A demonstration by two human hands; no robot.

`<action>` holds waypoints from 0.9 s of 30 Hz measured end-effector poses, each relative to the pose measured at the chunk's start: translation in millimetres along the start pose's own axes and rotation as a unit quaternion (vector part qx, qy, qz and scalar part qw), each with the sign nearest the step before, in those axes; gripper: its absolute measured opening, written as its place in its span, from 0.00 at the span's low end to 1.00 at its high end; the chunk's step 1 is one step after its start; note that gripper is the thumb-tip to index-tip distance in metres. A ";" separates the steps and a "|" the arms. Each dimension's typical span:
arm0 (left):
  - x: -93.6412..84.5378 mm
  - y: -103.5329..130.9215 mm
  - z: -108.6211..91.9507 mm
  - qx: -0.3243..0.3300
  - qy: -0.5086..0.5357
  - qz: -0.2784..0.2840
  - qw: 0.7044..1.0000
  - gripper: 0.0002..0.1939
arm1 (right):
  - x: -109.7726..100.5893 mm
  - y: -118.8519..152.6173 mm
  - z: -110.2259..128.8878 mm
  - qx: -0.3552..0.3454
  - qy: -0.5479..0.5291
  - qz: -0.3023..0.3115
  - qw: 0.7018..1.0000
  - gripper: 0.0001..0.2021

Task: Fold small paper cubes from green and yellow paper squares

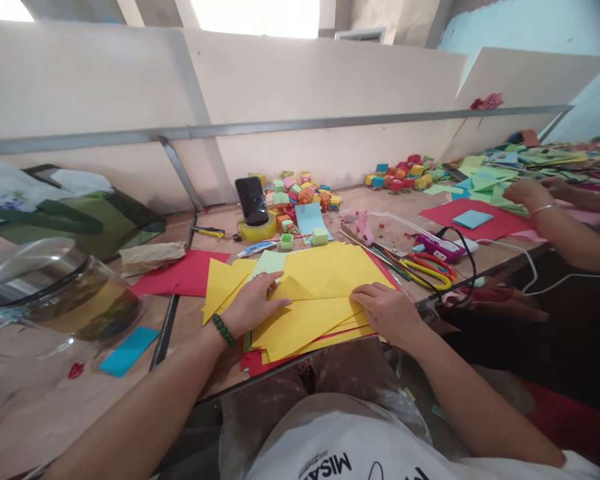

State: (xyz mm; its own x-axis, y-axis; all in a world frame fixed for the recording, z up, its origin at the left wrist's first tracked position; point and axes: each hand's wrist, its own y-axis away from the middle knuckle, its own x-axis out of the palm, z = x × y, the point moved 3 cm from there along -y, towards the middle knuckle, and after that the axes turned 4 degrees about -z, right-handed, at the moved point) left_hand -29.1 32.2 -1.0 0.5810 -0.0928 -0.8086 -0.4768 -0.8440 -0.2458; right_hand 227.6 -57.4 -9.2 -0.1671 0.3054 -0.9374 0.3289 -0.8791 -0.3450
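Several sheets of yellow paper [330, 270] lie stacked in front of me, with a crease or edge running across the top one. My left hand [253, 303] rests open on the left part of the stack, thumb and fingers apart. At the right side, my right hand [386, 312] is closed with its fingers together on the edge of the yellow paper; its thumb is mostly hidden. Red paper [267, 363] peeks out beneath. Yellow triangular pieces [223, 283] and a pale green sheet [266, 262] lie beside my left hand.
A glass teapot [100, 307] and blue paper strip [130, 351] are at left. Behind the stack are a phone [251, 200], tape roll [257, 230] and piled paper cubes [307, 193]. Scissors [430, 275] and a glue gun [364, 227] lie right. Another person's hands [530, 193] work far right.
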 end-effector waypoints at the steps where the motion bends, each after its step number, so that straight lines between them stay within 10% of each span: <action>1: 0.0 0.2 -1.4 -0.016 0.025 0.004 1.000 0.28 | -1.1 -2.6 1.2 0.004 -0.007 -0.005 1.000 0.16; 8: -17.2 10.2 -26.5 0.076 0.059 -0.050 0.994 0.09 | -21.8 -30.2 6.1 0.007 -0.112 -0.140 0.984 0.20; 14: -21.0 20.8 -43.9 0.250 -0.070 -0.075 0.963 0.13 | -29.5 -50.4 19.2 -0.038 -0.200 -0.183 0.962 0.38; 18: -21.0 28.2 -53.1 0.308 -0.118 -0.100 0.939 0.13 | -27.0 -53.2 20.5 -0.085 -0.220 -0.207 0.949 0.24; 21: -21.4 29.9 -58.0 0.314 -0.142 -0.050 0.937 0.12 | -19.6 -47.0 16.3 -0.123 -0.232 -0.205 0.943 0.11; 27: -24.1 22.7 -48.1 0.252 -0.148 0.063 0.954 0.28 | 2.5 -22.5 3.4 -0.052 -0.338 -0.179 0.922 0.17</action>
State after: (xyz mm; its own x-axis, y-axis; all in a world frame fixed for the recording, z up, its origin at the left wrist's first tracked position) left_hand -22.1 -10.1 38.6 0.3227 0.0397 -0.9457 -0.8299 -0.4686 -0.3028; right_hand 216.6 -38.1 -3.7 -0.8125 0.2407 -0.5310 0.2209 -0.7158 -0.6625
